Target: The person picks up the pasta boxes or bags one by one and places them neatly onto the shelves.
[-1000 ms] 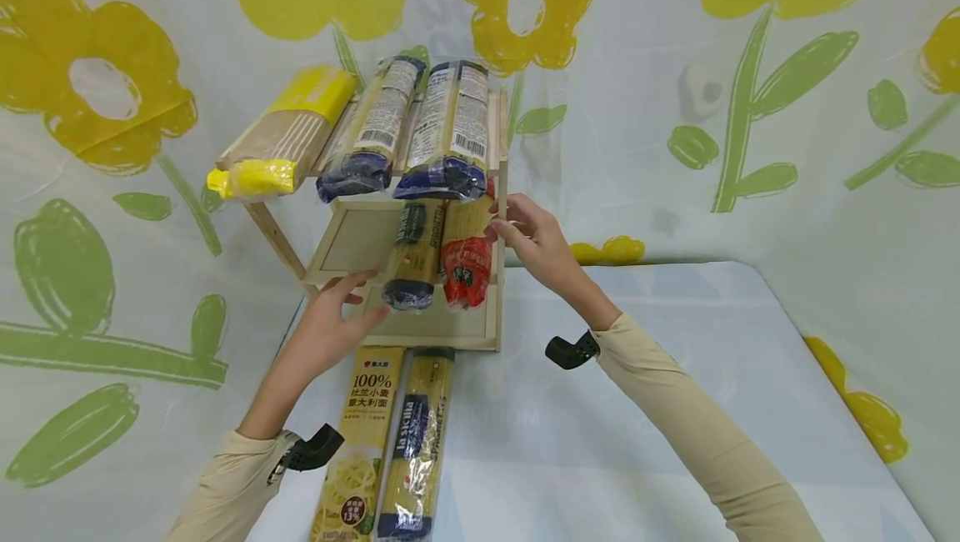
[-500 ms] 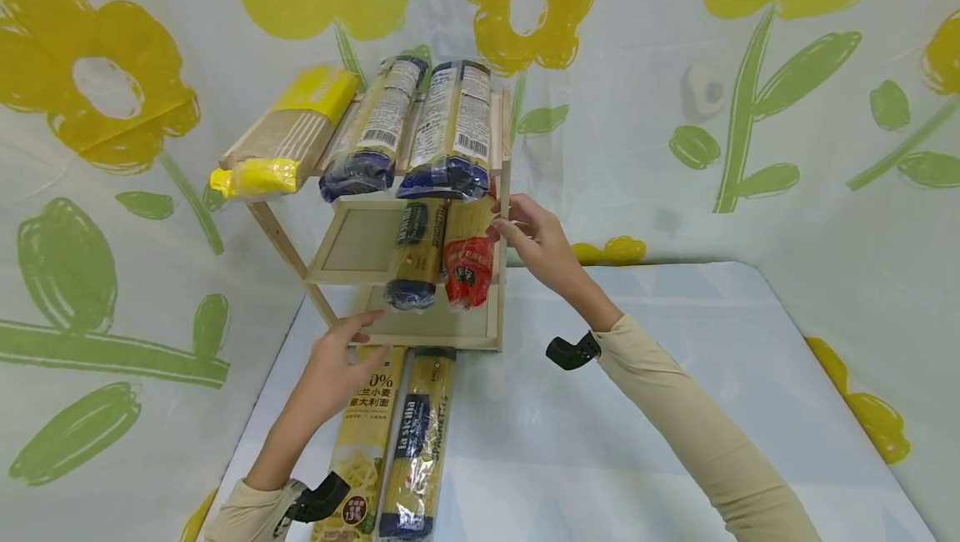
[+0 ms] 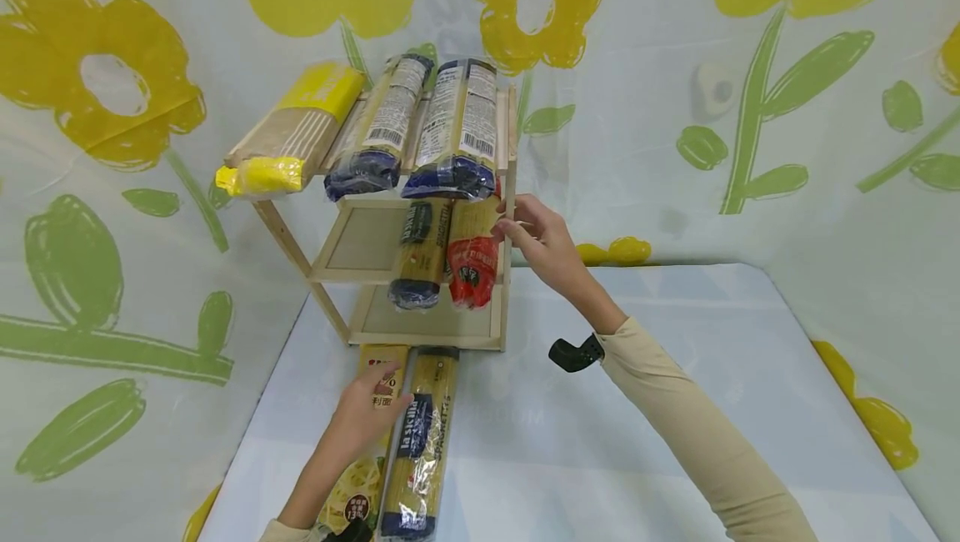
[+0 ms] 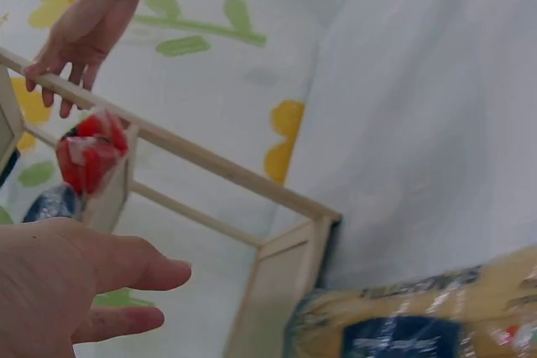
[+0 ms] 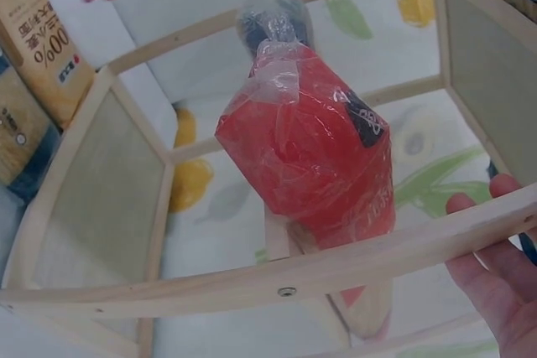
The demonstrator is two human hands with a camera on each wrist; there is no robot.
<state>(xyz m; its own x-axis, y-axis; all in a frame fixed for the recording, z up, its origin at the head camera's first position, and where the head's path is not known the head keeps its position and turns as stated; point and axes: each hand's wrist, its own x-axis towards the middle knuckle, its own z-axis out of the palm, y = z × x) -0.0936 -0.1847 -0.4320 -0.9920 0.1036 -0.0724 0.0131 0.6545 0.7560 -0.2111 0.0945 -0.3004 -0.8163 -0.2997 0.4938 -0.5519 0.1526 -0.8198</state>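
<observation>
My right hand [image 3: 543, 242] grips the right upright of a wooden three-tier shelf rack [image 3: 512, 133]; in the right wrist view its fingers and thumb [image 5: 495, 278] lie around the wood. Close by on the middle tier is a red-ended noodle pack [image 3: 474, 263], beside a spaghetti pack [image 3: 422, 250] with a dark blue end. My left hand [image 3: 367, 413], fingers spread and holding nothing, is over a yellow noodle pack [image 3: 352, 488] on the table, partly covering it. Whether it touches the pack I cannot tell. Another spaghetti pack [image 3: 420, 463] lies alongside.
A yellow-and-brown pack [image 3: 292, 129] and two blue-ended pasta packs, one left [image 3: 382, 121] and one right [image 3: 457, 125], lie on the top tier. Below, the bottom tier [image 3: 427, 321] sits on the pale table [image 3: 637, 409]. A flowered cloth [image 3: 622, 108] hangs behind.
My left hand has drawn back and down from beside the middle tier to above the yellow noodle pack on the table. The right hand stays at the rack's upright.
</observation>
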